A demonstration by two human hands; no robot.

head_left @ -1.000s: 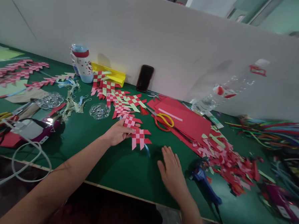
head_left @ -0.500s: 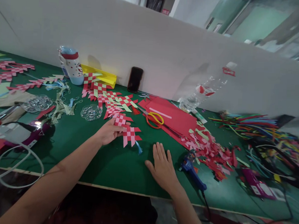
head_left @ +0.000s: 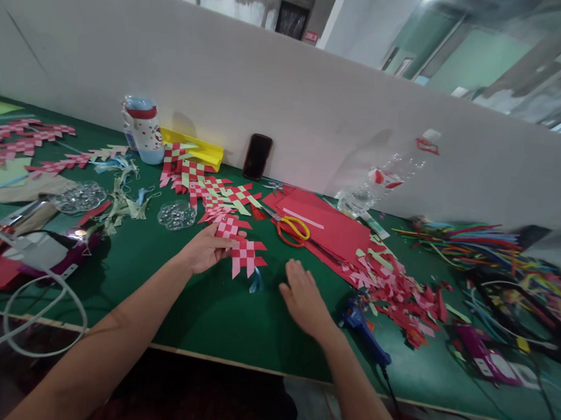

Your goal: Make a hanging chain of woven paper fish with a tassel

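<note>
Pinched between the thumb and fingers of my left hand (head_left: 206, 249) is a woven paper fish (head_left: 244, 253) in pink and red checks. A light blue tassel (head_left: 255, 280) hangs from the fish's tail end. My right hand (head_left: 305, 299) is to the right of it, palm down with fingers stretched out, holding nothing; whether it touches the table I cannot tell. Behind my left hand lies a pile of woven paper fish (head_left: 215, 191) in red, pink and pale green. Scissors (head_left: 292, 229) with yellow and orange handles rest on red paper sheets (head_left: 340, 235).
A blue glue gun (head_left: 365, 333) and paper scraps (head_left: 401, 291) lie right of my right hand. Bead trays (head_left: 177, 216) and tassels (head_left: 127, 196) are at left. A flask (head_left: 144, 134), phone (head_left: 257, 157) and plastic bottle (head_left: 385, 178) stand along the wall (head_left: 268, 90).
My right hand has shifted slightly up, its fingers closer together. The tassel on the fish in my left hand has swung in toward the tail. The whole view has moved slightly.
</note>
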